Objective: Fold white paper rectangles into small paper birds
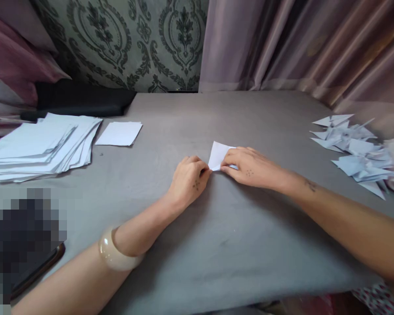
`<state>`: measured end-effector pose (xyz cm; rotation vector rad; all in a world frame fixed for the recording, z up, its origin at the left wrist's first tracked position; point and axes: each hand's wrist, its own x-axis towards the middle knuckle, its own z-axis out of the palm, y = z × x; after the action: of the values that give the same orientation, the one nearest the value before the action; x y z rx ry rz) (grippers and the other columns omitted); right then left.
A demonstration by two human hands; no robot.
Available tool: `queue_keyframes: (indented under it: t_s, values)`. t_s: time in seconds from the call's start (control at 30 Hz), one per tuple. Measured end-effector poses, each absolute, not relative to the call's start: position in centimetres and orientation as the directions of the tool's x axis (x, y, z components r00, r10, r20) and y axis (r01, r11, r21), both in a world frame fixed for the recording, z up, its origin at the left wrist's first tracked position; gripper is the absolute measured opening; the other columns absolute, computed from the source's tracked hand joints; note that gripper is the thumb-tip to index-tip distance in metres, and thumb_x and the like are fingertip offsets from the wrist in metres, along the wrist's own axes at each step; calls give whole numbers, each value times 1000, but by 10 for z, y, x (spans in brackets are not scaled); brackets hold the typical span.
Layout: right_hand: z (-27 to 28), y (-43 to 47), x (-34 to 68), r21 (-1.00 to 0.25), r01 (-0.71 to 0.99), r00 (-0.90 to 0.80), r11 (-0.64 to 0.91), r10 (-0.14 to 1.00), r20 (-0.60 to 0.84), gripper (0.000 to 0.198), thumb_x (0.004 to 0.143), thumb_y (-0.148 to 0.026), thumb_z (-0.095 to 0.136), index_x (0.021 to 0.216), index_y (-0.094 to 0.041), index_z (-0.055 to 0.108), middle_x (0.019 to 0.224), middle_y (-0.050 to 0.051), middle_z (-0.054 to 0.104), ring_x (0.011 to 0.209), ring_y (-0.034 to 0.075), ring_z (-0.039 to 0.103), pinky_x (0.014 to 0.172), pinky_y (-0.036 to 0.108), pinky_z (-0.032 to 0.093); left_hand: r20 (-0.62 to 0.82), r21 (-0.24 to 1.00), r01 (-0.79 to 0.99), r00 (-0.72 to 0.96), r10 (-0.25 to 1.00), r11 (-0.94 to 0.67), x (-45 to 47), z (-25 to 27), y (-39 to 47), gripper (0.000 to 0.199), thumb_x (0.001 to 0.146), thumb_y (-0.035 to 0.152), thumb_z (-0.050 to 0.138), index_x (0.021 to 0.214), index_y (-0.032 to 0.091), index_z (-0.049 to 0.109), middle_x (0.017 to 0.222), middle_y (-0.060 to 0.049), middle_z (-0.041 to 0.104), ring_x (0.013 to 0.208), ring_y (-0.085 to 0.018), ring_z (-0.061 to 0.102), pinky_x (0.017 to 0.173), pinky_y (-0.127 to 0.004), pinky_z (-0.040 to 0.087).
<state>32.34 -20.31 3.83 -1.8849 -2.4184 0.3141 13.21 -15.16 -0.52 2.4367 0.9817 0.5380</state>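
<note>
A small piece of white paper is held between my two hands just above the middle of the grey table. My left hand pinches its lower left corner between thumb and fingertips. On the other side, my right hand grips the paper's right part with thumb and fingers and covers much of it. The paper's lower edge runs between the two pinches; whether it is folded there I cannot tell. A pale bangle sits on my left wrist.
Large white sheets lie stacked at the left, beside a small pile of square paper. Several folded paper pieces are heaped at the right. A dark, blurred-out device lies near left; a black item lies behind the sheets.
</note>
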Motion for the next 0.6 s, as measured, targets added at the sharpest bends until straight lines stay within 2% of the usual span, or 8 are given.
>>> queue_keyframes:
  t_s: [0.13, 0.3, 0.47, 0.6]
  values:
    - [49, -187, 324, -249, 962, -180, 115, 950, -256, 22, 85, -32, 54, 77, -21, 70, 77, 4, 67, 74, 19, 58, 66, 29, 34, 149, 597, 566, 619, 771, -569, 135, -7, -152, 15, 89, 20, 56, 83, 17, 70, 91, -8, 64, 89, -22, 58, 83, -36, 47]
    - [58, -172, 317, -181, 983, -62, -14, 911, -409, 14, 76, -29, 57, 72, -21, 68, 71, 3, 66, 64, 16, 56, 58, 28, 32, 127, 624, 579, 587, 800, -524, 138, -9, -151, 12, 86, 20, 59, 80, 17, 69, 89, -8, 61, 90, -23, 56, 86, -39, 46]
    - [67, -161, 309, -99, 995, -23, -30, 871, -490, 13, 71, -27, 57, 75, -22, 68, 71, 2, 67, 58, 15, 55, 54, 27, 33, 143, 635, 577, 567, 811, -514, 138, -14, -149, 11, 84, 23, 61, 80, 16, 69, 95, -9, 58, 95, -24, 53, 87, -40, 46]
    - [73, -155, 305, -75, 997, -39, -1, 853, -521, 14, 70, -25, 57, 76, -22, 70, 73, 2, 68, 61, 15, 56, 54, 28, 34, 175, 628, 563, 570, 802, -537, 138, -17, -148, 10, 83, 22, 61, 78, 16, 68, 91, -8, 58, 91, -23, 53, 87, -41, 47]
